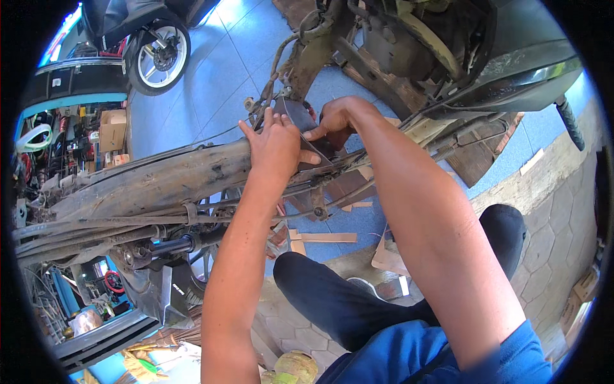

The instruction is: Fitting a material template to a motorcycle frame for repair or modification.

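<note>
Up close, two hands work on a dirty motorbike frame.

From the head camera, the left hand [276,146] lies flat with fingers apart on the rusty frame bar [160,179], touching a dark metal plate [300,128]. The right hand [332,121] pinches the plate's far side; its fingertips are hidden behind it. The plate is dull grey, bent, and sits at the bar's end. Another bike's wheel [158,57] is cut off at the top.
</note>
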Motion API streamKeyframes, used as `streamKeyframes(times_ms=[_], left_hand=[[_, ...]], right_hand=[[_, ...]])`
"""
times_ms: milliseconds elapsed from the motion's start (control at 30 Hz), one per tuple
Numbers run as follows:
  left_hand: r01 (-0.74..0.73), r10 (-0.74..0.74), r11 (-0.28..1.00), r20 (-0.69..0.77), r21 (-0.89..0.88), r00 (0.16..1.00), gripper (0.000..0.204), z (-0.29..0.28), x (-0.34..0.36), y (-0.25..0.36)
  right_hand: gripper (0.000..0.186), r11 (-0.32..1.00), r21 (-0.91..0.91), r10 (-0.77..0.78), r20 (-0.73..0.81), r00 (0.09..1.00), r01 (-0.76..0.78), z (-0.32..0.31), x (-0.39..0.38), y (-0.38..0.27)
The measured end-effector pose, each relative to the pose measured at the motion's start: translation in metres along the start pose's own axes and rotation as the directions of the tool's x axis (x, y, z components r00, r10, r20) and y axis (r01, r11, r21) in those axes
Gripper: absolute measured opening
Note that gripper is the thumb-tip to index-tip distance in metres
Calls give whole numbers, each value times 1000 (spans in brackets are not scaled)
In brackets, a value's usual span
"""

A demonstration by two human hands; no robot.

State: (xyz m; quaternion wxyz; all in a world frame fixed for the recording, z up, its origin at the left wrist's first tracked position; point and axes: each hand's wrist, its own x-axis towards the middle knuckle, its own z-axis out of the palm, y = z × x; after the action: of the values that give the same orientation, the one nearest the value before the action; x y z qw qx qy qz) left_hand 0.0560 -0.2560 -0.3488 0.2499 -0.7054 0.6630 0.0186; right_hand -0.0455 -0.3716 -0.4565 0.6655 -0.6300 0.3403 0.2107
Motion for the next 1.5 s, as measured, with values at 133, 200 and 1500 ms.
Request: streamKeyframes(times_ms=[133, 200, 1500], left_hand=[[-21, 21, 1000, -24, -19, 1000, 103, -3, 2, 5], [-30, 31, 999, 8, -20, 999, 100, -8, 4, 4], [43, -46, 999, 106, 33, 993, 79, 6, -7, 1]], right_hand=[[89, 999, -1, 47, 180, 982, -48, -11, 13, 7], [90, 998, -10, 57, 200, 978, -57, -8, 16, 8], [58, 993, 10, -115, 108, 988, 115, 66, 19, 50]])
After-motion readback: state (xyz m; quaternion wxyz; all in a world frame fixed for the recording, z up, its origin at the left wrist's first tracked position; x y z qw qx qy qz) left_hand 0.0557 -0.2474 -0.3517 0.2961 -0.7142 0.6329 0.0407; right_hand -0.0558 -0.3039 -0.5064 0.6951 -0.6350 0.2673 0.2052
